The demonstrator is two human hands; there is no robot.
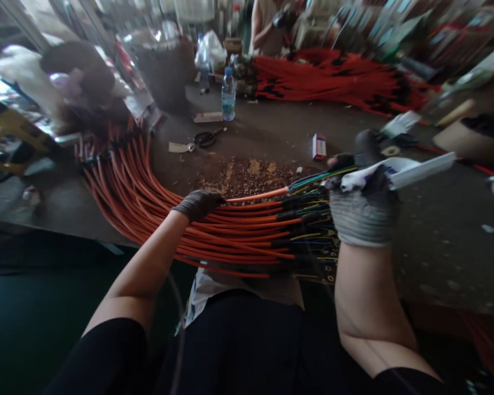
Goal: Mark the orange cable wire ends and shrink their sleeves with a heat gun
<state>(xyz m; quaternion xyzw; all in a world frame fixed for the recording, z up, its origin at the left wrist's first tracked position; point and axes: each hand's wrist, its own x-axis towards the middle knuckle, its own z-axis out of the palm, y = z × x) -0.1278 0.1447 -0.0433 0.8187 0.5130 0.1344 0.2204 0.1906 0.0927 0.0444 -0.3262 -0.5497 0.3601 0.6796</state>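
A thick bundle of orange cables (148,192) curves across the dark table (263,131) toward me, its stripped ends showing several thin coloured wires (313,219). My gloved left hand (197,204) is closed over one orange cable (255,196) on top of the bundle. My gloved right hand (364,200) is closed around the coloured wire ends of that cable together with a white tool or paper-like piece (420,170) that sticks out to the right.
On the table lie scissors (206,138), a water bottle (228,94), a small red-and-white box (319,146) and scattered scraps (251,175). A second pile of red cables (333,77) lies at the back. Other people work at the far left (74,82) and far back (267,24).
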